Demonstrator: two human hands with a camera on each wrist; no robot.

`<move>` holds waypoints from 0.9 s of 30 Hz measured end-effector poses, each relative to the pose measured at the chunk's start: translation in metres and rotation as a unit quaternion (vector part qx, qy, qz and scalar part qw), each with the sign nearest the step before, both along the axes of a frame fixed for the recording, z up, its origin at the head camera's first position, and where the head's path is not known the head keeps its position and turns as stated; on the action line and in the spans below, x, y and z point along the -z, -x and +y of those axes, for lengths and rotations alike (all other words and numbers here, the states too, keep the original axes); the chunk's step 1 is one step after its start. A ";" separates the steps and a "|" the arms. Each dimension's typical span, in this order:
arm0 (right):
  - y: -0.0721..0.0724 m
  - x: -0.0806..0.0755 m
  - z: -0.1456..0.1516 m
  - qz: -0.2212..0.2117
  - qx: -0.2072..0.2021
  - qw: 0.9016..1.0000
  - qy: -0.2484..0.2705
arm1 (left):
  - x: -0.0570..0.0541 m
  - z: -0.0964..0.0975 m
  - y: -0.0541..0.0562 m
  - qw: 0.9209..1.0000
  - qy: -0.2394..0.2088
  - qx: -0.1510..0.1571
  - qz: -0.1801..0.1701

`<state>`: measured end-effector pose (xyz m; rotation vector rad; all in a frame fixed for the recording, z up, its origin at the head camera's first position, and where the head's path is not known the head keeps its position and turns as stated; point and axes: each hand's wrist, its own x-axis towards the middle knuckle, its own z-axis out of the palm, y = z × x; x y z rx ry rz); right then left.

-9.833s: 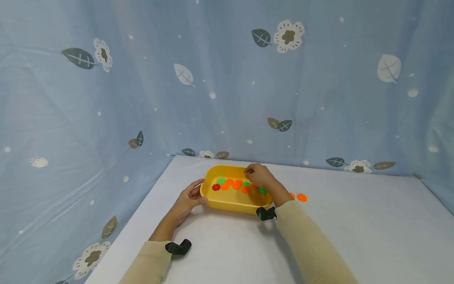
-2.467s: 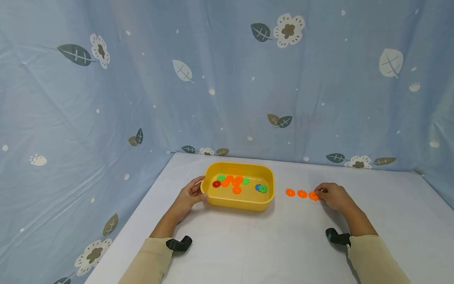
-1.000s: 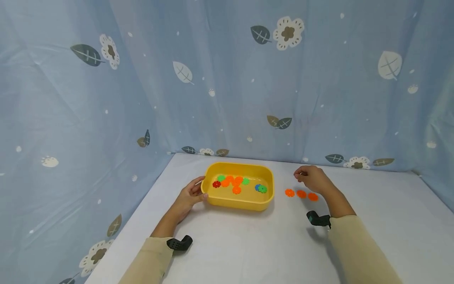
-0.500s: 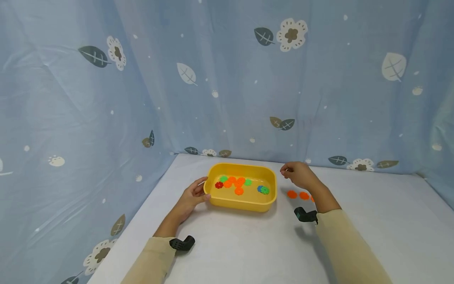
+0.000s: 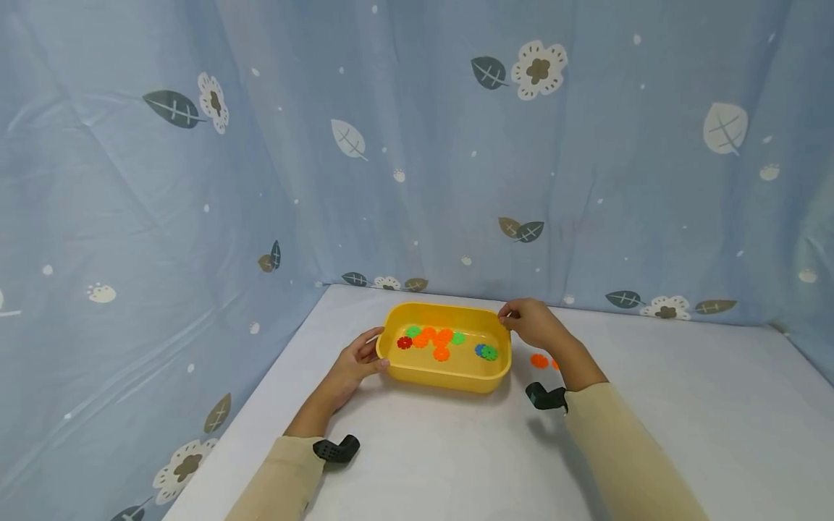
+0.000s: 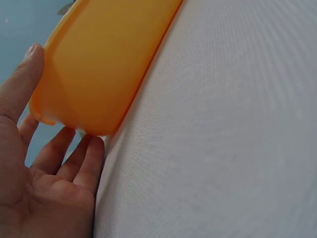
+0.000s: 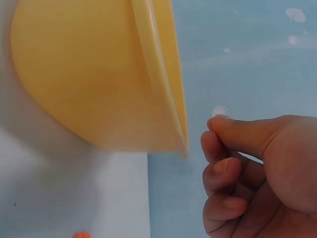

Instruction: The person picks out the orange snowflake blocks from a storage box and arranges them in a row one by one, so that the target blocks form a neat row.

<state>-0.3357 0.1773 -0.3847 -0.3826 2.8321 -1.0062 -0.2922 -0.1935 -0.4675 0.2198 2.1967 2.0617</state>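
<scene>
A yellow plastic basin [image 5: 433, 377] stands on the table with several notched plastic discs inside: orange ones [image 5: 441, 354], green ones [image 5: 489, 353], a red one [image 5: 405, 342] and a blue one [image 5: 480, 350]. My left hand [image 5: 352, 367] holds its left end, thumb at the rim and fingertips against the wall, as the left wrist view also shows. Over the far right corner of the basin is my right hand [image 5: 535, 323]. In the right wrist view its fingers [image 7: 221, 171] are curled, thumb tip meeting the index finger, nothing visible between them.
Right of the basin, an orange disc [image 5: 539, 360] lies on the white table [image 5: 417, 449]; a second shows partly beside my right wrist. Black wrist cameras [image 5: 546, 396] sit on both sleeves. A blue patterned curtain [image 5: 417, 181] rises behind and at the left.
A third orange disc was set in the row on the table 2.5 s ago and let go. Since then my right hand has moved left to the basin, its forearm now covering part of the row.
</scene>
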 end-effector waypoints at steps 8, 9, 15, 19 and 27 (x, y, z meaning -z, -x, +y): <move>0.002 0.003 -0.021 0.012 -0.012 1.000 0.001 | -0.001 0.000 -0.001 1.000 0.001 0.000 0.003; 0.002 0.004 -0.023 0.013 -0.016 1.000 0.000 | 0.000 0.000 -0.001 1.000 0.000 -0.001 0.003; 0.003 0.007 -0.039 0.006 -0.020 1.000 -0.018 | 0.002 -0.001 0.001 1.000 -0.003 -0.002 -0.002; 0.004 0.008 -0.048 0.001 -0.026 1.000 -0.012 | 0.002 -0.001 0.002 1.000 -0.006 0.001 0.003; 0.005 0.015 -0.065 0.000 -0.054 0.999 -0.008 | 0.003 -0.001 0.002 1.000 0.002 0.001 0.007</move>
